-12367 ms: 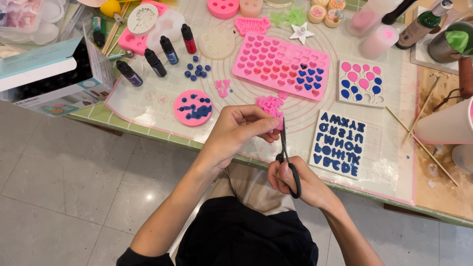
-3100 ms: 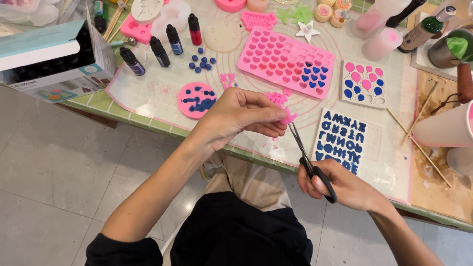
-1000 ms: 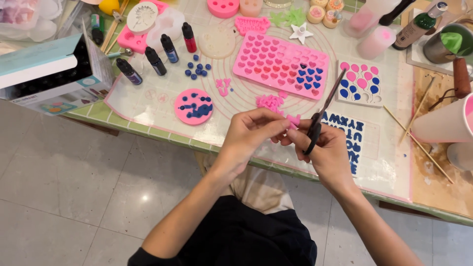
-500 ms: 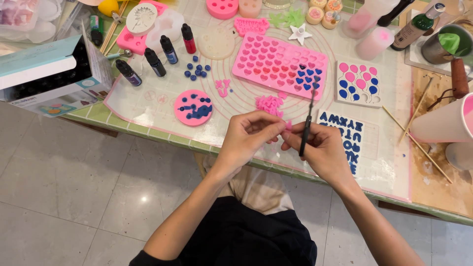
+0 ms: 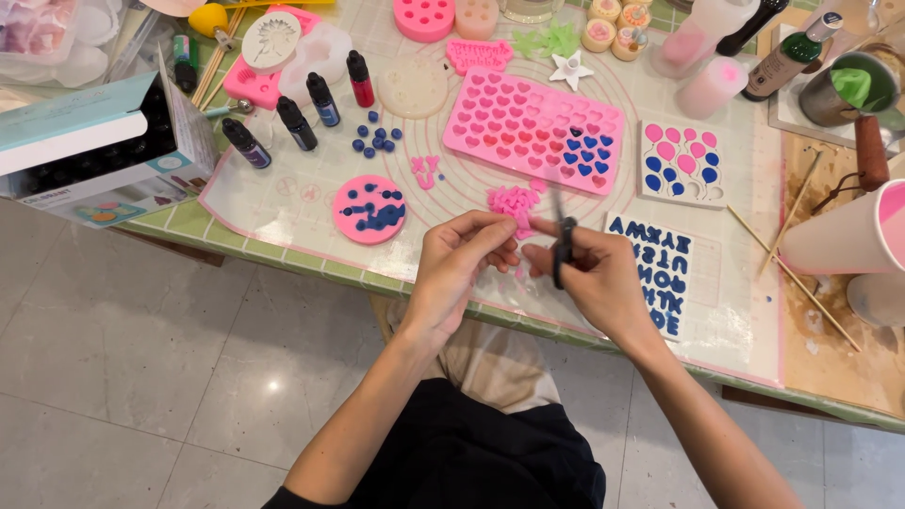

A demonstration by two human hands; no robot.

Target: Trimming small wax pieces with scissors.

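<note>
Left hand [image 5: 462, 259]: held up just past the table edge. Its fingertips are pinched together on a tiny pink bit [image 5: 521, 229]. The bit is mostly hidden by the fingers.
Right hand [image 5: 589, 273]: closed around black scissors [image 5: 563, 247], right next to the left hand. The fingers of both hands almost touch.
Scissors: the blades point up and away from the person, toward the heart mold. I cannot tell if the blades are apart or together.
Pink bit: between the two hands, in the air over the near edge of the mat [image 5: 283, 203].
Pink pile [image 5: 512, 199]: small pink pieces on the mat, just behind the hands.
Heart mold [image 5: 534, 127]: a big pink tray with heart holes, behind the pile. Some holes on its right side are dark blue.
Letter mold [image 5: 660, 273]: clear with blue letters, just right of the right hand.
Round mold [image 5: 370, 208]: pink with blue shapes, left of the left hand.
Balloon mold [image 5: 683, 162]: white with pink and blue shapes, right of the heart mold.
Bottles [image 5: 302, 118]: a row of small dark bottles, far left on the mat.
Box [image 5: 90, 141]: pale blue and open, at the left end of the table.
Cup [image 5: 844, 236]: pink, lying on its side at the far right.
</note>
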